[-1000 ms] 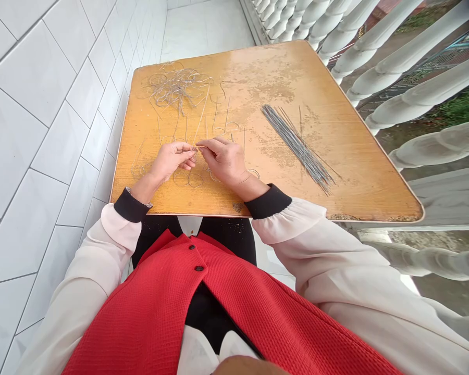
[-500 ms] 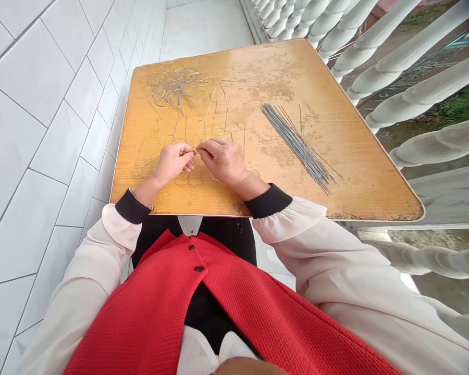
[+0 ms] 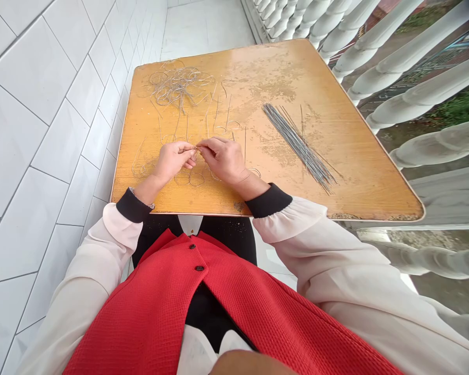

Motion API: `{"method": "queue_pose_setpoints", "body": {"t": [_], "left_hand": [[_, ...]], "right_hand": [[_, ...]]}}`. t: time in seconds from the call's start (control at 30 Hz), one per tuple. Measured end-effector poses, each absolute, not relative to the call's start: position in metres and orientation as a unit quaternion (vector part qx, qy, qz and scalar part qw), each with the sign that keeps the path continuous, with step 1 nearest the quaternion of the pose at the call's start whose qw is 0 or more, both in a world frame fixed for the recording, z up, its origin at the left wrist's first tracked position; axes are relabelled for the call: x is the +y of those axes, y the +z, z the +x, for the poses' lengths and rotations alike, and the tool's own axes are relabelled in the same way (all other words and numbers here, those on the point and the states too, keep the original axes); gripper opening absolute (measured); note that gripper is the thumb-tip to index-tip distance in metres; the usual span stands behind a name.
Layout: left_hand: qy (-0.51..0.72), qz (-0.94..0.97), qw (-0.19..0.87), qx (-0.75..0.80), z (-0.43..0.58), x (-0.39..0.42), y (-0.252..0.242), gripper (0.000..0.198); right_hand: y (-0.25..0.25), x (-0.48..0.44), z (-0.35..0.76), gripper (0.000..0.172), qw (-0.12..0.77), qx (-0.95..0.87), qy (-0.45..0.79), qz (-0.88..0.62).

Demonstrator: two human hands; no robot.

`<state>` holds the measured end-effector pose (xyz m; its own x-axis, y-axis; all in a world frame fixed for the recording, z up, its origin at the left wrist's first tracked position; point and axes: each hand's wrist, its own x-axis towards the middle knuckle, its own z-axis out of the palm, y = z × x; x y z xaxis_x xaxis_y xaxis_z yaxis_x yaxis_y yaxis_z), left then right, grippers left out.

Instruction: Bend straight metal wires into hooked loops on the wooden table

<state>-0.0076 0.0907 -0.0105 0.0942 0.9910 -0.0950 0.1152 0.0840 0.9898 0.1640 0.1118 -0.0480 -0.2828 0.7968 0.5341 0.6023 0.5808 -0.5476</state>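
Observation:
My left hand [image 3: 172, 161] and my right hand [image 3: 224, 159] meet fingertip to fingertip above the near left part of the table. Both are closed in a pinch on a thin piece of wire [image 3: 196, 149], most of which is hidden by the fingers. Around them lie several wires bent into round loops with straight tails, such as a looped wire [image 3: 189, 179] below the fingers and another looped wire [image 3: 140, 167] to the left. Farther back sits a tangled heap of bent wires [image 3: 180, 86].
A bundle of straight grey wires [image 3: 299, 148] lies slantwise on the right of the worn wooden table [image 3: 359, 182], with a few strays across it. A white tiled wall [image 3: 39, 94] runs along the left, and a white balustrade [image 3: 398, 107] along the right.
Both hands stay almost in place, still pinched together; the fingers have shifted slightly. The wire slanting up beyond the fingertips shows less clearly now. The bundle and heap lie as before.

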Motion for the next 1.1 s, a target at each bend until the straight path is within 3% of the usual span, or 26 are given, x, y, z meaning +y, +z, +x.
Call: {"method": "queue_pose_setpoints", "body": {"t": [0.3, 0.47, 0.7, 0.83, 1.1], "left_hand": [[0.449, 0.500, 0.518, 0.529, -0.010, 0.090, -0.003, 0.019], [0.453, 0.501, 0.498, 0.544, -0.010, 0.089, -0.002, 0.024], [0.442, 0.523, 0.459, 0.566, -0.012, 0.092, -0.008, 0.026], [0.442, 0.516, 0.475, 0.560, -0.012, 0.093, -0.009, 0.022], [0.442, 0.485, 0.518, 0.549, -0.010, 0.088, 0.002, 0.022]], "right_hand": [[-0.038, 0.107, 0.164, 0.058, 0.501, -0.635, 0.419, -0.413], [-0.028, 0.101, 0.162, 0.054, 0.501, -0.608, 0.460, -0.409], [-0.036, 0.100, 0.158, 0.045, 0.493, -0.637, 0.426, -0.412], [-0.039, 0.107, 0.158, 0.035, 0.487, -0.622, 0.430, -0.438], [-0.038, 0.111, 0.158, 0.034, 0.469, -0.593, 0.473, -0.453]]}}
